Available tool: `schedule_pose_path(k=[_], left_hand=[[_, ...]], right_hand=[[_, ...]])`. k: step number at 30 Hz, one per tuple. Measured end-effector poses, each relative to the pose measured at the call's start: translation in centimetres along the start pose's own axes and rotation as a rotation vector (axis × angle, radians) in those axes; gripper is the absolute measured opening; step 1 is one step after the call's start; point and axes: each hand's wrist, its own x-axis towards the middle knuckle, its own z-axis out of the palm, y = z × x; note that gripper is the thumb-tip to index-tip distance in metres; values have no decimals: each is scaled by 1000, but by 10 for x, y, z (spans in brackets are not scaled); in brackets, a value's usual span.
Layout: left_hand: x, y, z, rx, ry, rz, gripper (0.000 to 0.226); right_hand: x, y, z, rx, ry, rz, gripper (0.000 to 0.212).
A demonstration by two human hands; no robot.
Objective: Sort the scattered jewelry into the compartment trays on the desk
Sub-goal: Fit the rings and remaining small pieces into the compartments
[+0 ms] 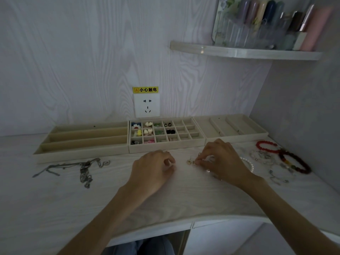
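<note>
Three trays are being kept along the desk's [55, 208] back edge: long-slot tray [82, 142], grid tray [166, 146], right tray [237, 133].
Bare desk is being left between chains [82, 168] at left and bracelets [294, 161] at right. The right hand [223, 161] is being curled, a small gold piece [190, 161] pinched; the left hand [152, 170] is being rested curled, its contents indiscernible.
</note>
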Motion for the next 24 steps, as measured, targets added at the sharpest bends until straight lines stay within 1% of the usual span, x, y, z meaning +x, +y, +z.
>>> schedule_pose_path(k=[1,3,4,6,8,10,12,15,17,21,24], left_hand=[[0,-1,0,-40,11,-6,14],[1,0,0,-208,29,-15,13],[2,3,0,-315,45,-20,14],[4,9,-2,-508,93,-8,18],[5,15,-5,-644,146,45,21],[5,19,-8,-653,196,122,25],[4,20,-9,-566,236,177,28],[2,21,-10,-458,278,197,26],[0,22,-11,-426,318,199,24],[0,20,-12,-571,318,181,19],[3,19,-14,-655,314,178,13]], right_hand=[[1,-3,-1,63,26,47,4],[3,-11,-5,282,62,168,3],[3,-16,-10,432,28,232,6],[4,-26,-18,738,-139,348,20],[3,-30,-22,900,-267,401,31],[4,-33,-23,989,-312,429,33],[5,-35,-23,1060,-348,462,29],[5,-34,-23,1174,-415,488,21],[5,-34,-22,1233,-438,494,18],[5,-34,-20,1282,-448,514,16],[6,-33,-20,1274,-427,516,14]])
